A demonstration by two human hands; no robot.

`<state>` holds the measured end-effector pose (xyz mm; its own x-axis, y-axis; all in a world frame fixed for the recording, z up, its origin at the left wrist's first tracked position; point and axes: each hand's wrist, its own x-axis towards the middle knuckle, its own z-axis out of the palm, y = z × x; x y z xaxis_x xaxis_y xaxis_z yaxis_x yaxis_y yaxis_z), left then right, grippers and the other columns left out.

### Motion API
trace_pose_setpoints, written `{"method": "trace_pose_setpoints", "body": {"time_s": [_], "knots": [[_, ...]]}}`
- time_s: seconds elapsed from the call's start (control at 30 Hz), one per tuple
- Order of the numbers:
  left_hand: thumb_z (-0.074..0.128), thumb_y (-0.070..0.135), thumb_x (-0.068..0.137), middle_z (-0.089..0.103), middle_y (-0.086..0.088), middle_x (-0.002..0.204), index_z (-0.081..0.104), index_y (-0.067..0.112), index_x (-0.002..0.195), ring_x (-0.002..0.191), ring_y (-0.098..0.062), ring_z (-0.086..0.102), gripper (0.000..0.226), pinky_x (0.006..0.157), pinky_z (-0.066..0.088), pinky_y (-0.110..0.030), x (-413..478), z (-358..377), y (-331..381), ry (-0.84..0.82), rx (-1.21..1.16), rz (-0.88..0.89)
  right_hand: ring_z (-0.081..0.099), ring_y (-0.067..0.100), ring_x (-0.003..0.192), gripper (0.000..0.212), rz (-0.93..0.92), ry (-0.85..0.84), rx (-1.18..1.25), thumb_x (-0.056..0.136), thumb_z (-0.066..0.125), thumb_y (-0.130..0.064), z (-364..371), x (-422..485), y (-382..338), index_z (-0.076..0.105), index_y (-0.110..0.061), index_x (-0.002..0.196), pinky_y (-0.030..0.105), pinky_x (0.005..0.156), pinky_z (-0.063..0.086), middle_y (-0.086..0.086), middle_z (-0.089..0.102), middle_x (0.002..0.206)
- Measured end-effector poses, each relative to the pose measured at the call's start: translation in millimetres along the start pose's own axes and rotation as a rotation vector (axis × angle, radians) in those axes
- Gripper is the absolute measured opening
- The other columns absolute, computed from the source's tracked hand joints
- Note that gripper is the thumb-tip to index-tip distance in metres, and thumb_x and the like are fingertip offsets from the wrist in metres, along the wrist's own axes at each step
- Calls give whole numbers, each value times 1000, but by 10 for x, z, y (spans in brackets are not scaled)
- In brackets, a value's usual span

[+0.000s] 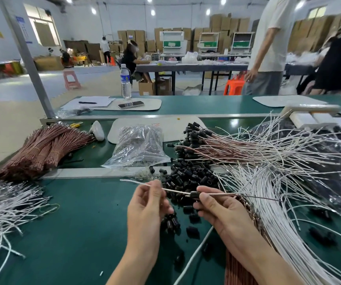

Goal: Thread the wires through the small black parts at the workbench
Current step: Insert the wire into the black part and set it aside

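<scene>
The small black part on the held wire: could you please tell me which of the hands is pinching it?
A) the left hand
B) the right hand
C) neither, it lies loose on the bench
B: the right hand pinches the small black part threaded on the wire, while the left hand pinches the wire itself further along.

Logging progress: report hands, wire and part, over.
Left hand pinches white wire. Right hand pinches black part on it. Loose parts piled beneath, nothing blocking.

One wide-angle view is taken from head height, aimed forward and down across the workbench (83, 212); the left hand (147, 206) and right hand (219, 206) are framed close below.
</scene>
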<state>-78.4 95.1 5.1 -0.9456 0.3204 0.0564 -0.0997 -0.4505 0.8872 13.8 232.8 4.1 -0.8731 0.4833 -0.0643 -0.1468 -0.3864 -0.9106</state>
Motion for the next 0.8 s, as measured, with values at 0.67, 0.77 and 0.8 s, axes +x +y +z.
{"method": "trace_pose_setpoints", "body": {"time_s": [0.67,0.77,0.8], "knots": [[76,36,78,67,-3,77,75,23,76,65,-9,61,13,59,54,-22,-53,25,1,-160,79,-149,75,19,91,70,-54,-52,-131,48,95,-62,-10,2,33,80,-24,105,21,74,58,11,78,96],[76,34,78,68,-2,75,76,22,78,65,-8,64,12,59,55,-22,-90,64,-33,-210,76,-177,75,21,94,68,-58,-60,-141,50,94,-61,-14,-2,32,80,-24,106,21,75,58,13,78,100],[75,33,79,69,-2,75,77,21,80,66,-8,65,12,59,55,-22,-99,77,-46,-224,78,-179,75,21,95,67,-59,-66,-147,51,94,-61,-13,-3,29,80,-25,106,21,75,58,13,78,101]]}}
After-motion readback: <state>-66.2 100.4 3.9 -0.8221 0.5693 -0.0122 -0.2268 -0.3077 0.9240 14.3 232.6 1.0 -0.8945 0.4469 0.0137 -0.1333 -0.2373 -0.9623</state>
